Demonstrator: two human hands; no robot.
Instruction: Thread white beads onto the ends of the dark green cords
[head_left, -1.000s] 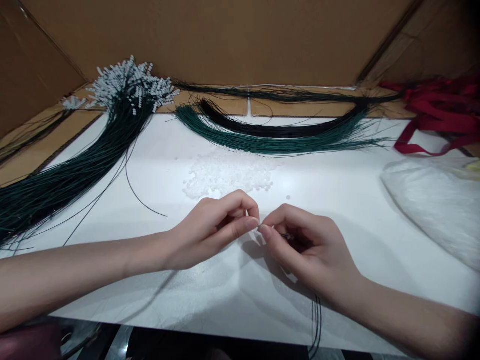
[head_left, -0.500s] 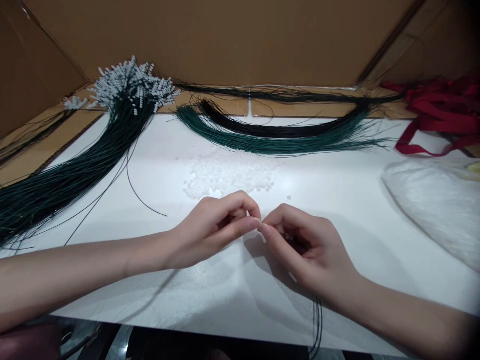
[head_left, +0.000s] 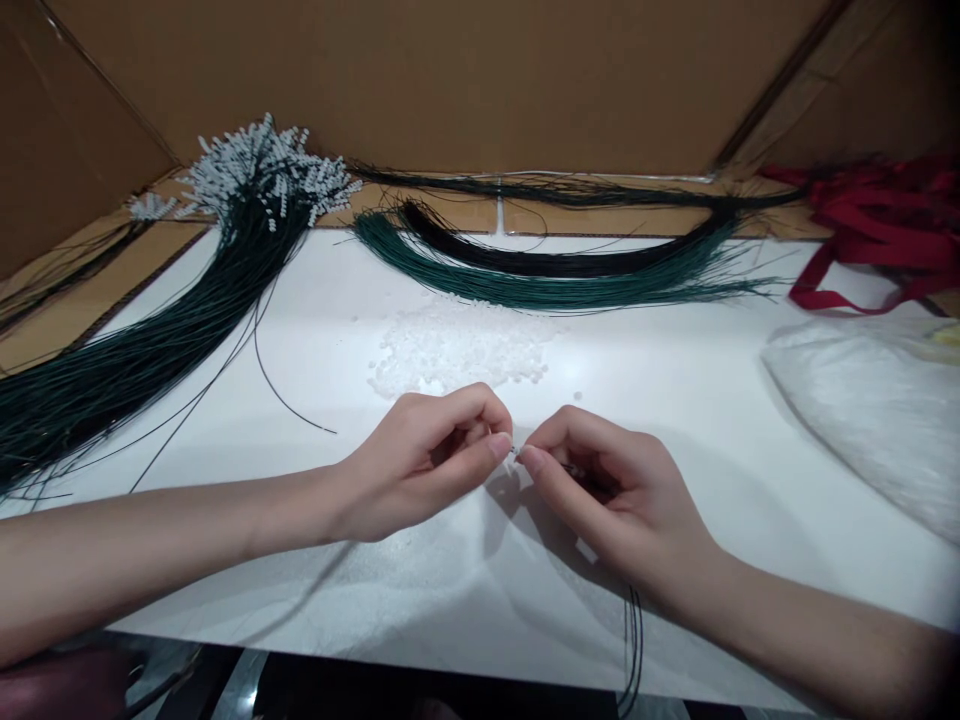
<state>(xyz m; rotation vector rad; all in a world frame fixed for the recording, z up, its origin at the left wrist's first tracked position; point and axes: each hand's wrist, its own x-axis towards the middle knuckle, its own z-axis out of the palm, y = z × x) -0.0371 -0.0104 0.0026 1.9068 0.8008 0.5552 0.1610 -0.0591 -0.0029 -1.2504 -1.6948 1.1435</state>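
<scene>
My right hand (head_left: 615,490) is closed in a pinch on thin dark wires (head_left: 637,640), whose lower lengths hang below the wrist past the table's front edge. My left hand (head_left: 442,455) pinches thumb against forefinger just left of the right fingertips. In the narrow gap between the two pinches shows a tiny pale and dark bit (head_left: 515,452), too small to make out fully. What lies inside the left fingertips is hidden. Just beyond both hands, a loose spread of small white translucent beads (head_left: 457,345) covers part of the white table (head_left: 675,370).
At left lies a thick bundle of dark green wires (head_left: 172,310) with white beaded tips (head_left: 262,170). Green wires (head_left: 540,290) and black wires (head_left: 555,262) curve along the back. Red ribbon (head_left: 885,240) and a clear plastic bag (head_left: 877,400) sit right. Cardboard walls (head_left: 480,90) enclose the back.
My left fingertips have shifted slightly left, away from the right ones, so a small gap with a tiny bit in it now shows. The right hand is nearly still.
</scene>
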